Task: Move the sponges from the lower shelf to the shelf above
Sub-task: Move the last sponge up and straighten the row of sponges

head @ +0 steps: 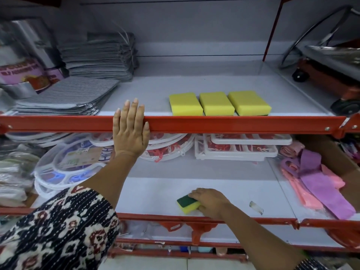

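A yellow foam sponge with a dark green scouring face (188,204) sits tilted near the front of the pale grey lower shelf (155,193), gripped at its right end by the right hand (209,201), fingers curled around it. On the upper shelf (152,94), three matching yellow sponges (217,103) lie side by side in a row just behind the red metal front rail (233,123). The left hand (130,131) rests flat over that rail, fingers spread and empty. Stacked grey striped cloths (68,94) occupy the upper shelf's left side.
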Motion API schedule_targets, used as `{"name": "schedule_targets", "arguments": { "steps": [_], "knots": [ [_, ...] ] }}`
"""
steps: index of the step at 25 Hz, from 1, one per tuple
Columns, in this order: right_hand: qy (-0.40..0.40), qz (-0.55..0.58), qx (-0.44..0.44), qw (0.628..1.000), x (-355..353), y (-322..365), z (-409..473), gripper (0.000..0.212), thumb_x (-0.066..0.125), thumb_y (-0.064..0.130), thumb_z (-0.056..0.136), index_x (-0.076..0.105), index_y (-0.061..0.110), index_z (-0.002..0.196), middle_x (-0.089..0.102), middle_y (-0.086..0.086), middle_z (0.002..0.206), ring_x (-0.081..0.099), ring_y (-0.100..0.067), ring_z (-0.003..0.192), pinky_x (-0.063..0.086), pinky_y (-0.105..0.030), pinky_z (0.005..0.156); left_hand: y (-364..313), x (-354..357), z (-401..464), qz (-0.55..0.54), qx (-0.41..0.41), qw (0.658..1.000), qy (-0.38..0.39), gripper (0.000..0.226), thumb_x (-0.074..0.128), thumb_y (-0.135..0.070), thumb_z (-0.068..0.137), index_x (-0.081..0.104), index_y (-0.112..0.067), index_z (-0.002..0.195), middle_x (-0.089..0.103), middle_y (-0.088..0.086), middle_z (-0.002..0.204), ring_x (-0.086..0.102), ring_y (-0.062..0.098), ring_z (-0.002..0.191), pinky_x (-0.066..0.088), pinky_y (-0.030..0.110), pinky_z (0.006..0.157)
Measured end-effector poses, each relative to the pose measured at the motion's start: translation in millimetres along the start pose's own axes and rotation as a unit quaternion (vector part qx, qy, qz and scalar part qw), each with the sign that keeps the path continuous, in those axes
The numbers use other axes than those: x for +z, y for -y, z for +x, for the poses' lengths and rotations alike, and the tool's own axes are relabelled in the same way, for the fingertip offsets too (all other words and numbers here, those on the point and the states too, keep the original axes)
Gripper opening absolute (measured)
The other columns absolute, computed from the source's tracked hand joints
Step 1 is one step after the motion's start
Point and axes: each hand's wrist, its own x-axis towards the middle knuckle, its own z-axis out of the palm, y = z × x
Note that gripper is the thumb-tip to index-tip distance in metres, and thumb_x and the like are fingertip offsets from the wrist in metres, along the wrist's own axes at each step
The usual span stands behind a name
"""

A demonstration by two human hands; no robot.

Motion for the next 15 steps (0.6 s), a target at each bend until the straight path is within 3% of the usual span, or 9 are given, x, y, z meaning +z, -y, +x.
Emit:
{"name": "schedule_targets", "arguments": {
  "steps": [3, 5, 7, 11, 13, 15],
  "knots": [
    [-0.086, 0.067, 0.045, 0.993, -2.2, -1.5, -11.9, 0.037, 0.053, 0.031, 0.091, 0.05, 0.027, 0.128, 0.061, 0.0, 0.124, 0.057, -0.023, 0.109, 0.047, -0.035, 0.09, -0.5, -0.7, 0.3, -0.001, -0.002, 1.0, 0.003, 0.049, 0.025, -0.03, 0.1, 0.035, -0.005, 0.142, 0.036, 0.013, 0.147, 0.023, 0.028, 0.14, 0.008, 0.039, 0.119],
    [-0.139, 0.177, 0.103, 0.969, -0.7, -3.9, -21.6, 0.035, 0.06, 0.034, 0.086, 0.054, 0.025, 0.12, 0.065, -0.001, 0.108, 0.06, -0.022, 0.096, 0.048, -0.034, 0.079, -0.2, -1.5, 0.1, -0.004, -0.005, 1.0, 0.007, 0.049, 0.025, -0.03, 0.1, 0.035, -0.005, 0.142, 0.036, 0.014, 0.147, 0.022, 0.028, 0.14, 0.007, 0.039, 0.119],
    [-0.184, 0.325, 0.17, 0.912, 3.4, -7.1, -30.3, 0.034, 0.069, 0.033, 0.082, 0.058, 0.019, 0.111, 0.065, -0.004, 0.099, 0.061, -0.024, 0.088, 0.049, -0.036, 0.075, -0.9, -2.5, -0.2, -0.01, -0.009, 1.0, 0.011, 0.049, 0.026, -0.03, 0.101, 0.035, -0.005, 0.142, 0.037, 0.014, 0.147, 0.022, 0.028, 0.14, 0.007, 0.039, 0.119],
    [-0.229, 0.553, 0.235, 0.766, -0.5, -9.5, -52.6, 0.03, 0.077, 0.027, 0.078, 0.066, 0.012, 0.101, 0.068, -0.011, 0.105, 0.064, -0.028, 0.099, 0.053, -0.042, 0.084, -2.6, -5.2, 0.4, -0.022, -0.013, 0.999, 0.019, 0.049, 0.027, -0.03, 0.101, 0.035, -0.005, 0.142, 0.038, 0.015, 0.147, 0.022, 0.028, 0.14, 0.006, 0.039, 0.119],
    [-0.243, 0.614, 0.218, 0.718, -19.0, -7.5, -68.3, 0.027, 0.075, 0.021, 0.08, 0.066, 0.011, 0.103, 0.071, -0.012, 0.105, 0.067, -0.027, 0.097, 0.057, -0.035, 0.075, -3.7, -5.9, 0.7, -0.023, -0.015, 0.999, 0.021, 0.049, 0.027, -0.03, 0.101, 0.035, -0.005, 0.142, 0.038, 0.015, 0.147, 0.022, 0.028, 0.141, 0.007, 0.04, 0.119],
    [-0.273, 0.642, 0.179, 0.694, -45.3, -4.7, -86.1, 0.025, 0.072, 0.016, 0.083, 0.067, 0.009, 0.106, 0.073, -0.01, 0.1, 0.068, -0.024, 0.092, 0.055, -0.023, 0.065, -2.7, -7.3, -1.0, -0.027, -0.018, 0.999, 0.026, 0.049, 0.027, -0.03, 0.101, 0.034, -0.006, 0.143, 0.037, 0.015, 0.147, 0.022, 0.028, 0.141, 0.009, 0.04, 0.119]
  ]
}}
